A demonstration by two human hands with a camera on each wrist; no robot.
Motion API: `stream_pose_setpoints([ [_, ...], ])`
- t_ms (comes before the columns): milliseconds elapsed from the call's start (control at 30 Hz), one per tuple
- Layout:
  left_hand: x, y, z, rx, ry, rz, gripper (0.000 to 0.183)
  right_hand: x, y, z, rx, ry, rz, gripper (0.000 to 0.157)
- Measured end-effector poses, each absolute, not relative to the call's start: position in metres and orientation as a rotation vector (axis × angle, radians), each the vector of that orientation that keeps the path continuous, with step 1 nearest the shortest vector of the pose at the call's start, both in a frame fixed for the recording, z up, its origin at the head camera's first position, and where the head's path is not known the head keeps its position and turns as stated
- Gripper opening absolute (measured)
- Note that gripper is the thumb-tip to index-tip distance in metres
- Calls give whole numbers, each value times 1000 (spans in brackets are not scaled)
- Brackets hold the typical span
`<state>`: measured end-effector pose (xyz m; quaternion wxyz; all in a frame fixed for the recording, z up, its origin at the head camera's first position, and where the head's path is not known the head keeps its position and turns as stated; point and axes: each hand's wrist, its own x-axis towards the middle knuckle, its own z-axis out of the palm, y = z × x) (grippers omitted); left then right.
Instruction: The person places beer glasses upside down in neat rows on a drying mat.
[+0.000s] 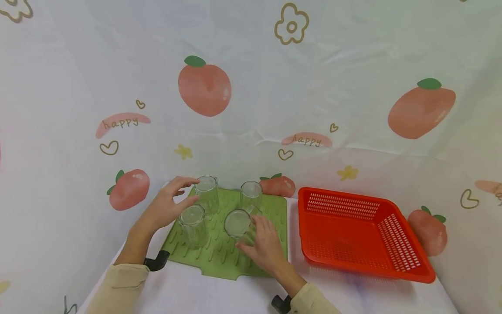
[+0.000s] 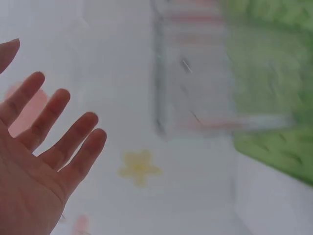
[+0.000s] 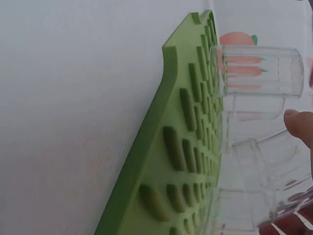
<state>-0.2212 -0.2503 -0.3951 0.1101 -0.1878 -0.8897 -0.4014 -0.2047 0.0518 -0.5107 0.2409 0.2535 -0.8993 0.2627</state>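
Note:
Clear drinking glasses stand on a green ridged drying mat (image 1: 219, 264). My right hand (image 1: 266, 246) holds one glass (image 1: 237, 223) over the front right part of the mat, thumb on one side and fingers on the other; this glass leans in the right wrist view. Behind it is another glass (image 1: 251, 195). On the left side are a front glass (image 1: 194, 229) and a back glass (image 1: 208, 196). My left hand (image 1: 166, 207) hovers beside these two, fingers spread and holding nothing; in the left wrist view the palm shows, apart from the blurred glass (image 2: 195, 73).
A red plastic basket (image 1: 361, 235) with perforated walls sits right of the mat on a white cloth (image 1: 329, 292). Behind rises a white curtain (image 1: 251, 131) printed with fruit, hearts and flowers.

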Motion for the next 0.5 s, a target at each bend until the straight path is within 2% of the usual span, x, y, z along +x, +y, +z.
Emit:
stream_pose_setpoints([
  [267,-237,-289,-427,-265,-2687,-1173,54,-210,55,-515,689,-2584,947,85],
  [500,-241,-305,-456,-118,-2769,-1145,60,-215,58,-519,659,-2695,1213,82],
])
